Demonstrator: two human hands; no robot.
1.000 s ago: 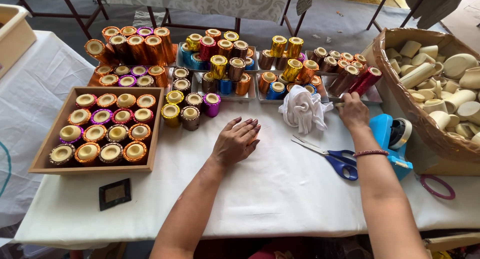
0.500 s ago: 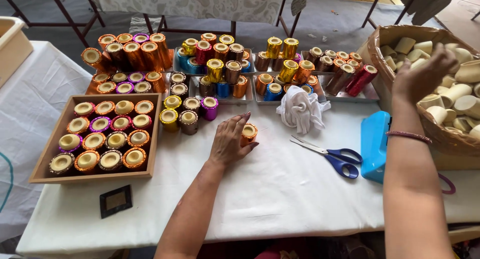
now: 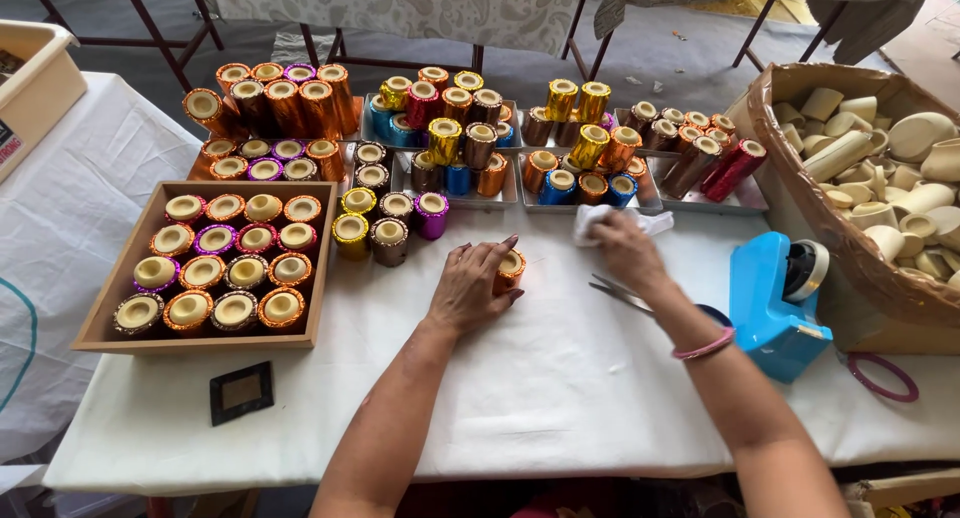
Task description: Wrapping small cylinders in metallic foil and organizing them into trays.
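My left hand (image 3: 468, 286) rests on the white tablecloth with its fingers curled around a small orange foil-wrapped cup (image 3: 510, 272) that stands upright. My right hand (image 3: 626, 252) lies over a crumpled white cloth (image 3: 598, 219) and grips it, just in front of the middle metal tray. A pair of scissors (image 3: 612, 292) lies on the table, partly hidden under my right wrist. A pink bangle sits on that wrist.
A wooden tray (image 3: 115, 290) of foil-wrapped cups stands at the left. Metal trays (image 3: 745, 204) with more coloured cups line the back. Loose cups (image 3: 388, 230) stand between them. A blue tape dispenser (image 3: 768, 306), a basket (image 3: 800, 183) of plain cream cups and a pink ring (image 3: 883, 377) are at the right.
My right hand came back from the basket at the right and dropped onto the white cloth. My left hand took hold of the orange cup and stays on it.
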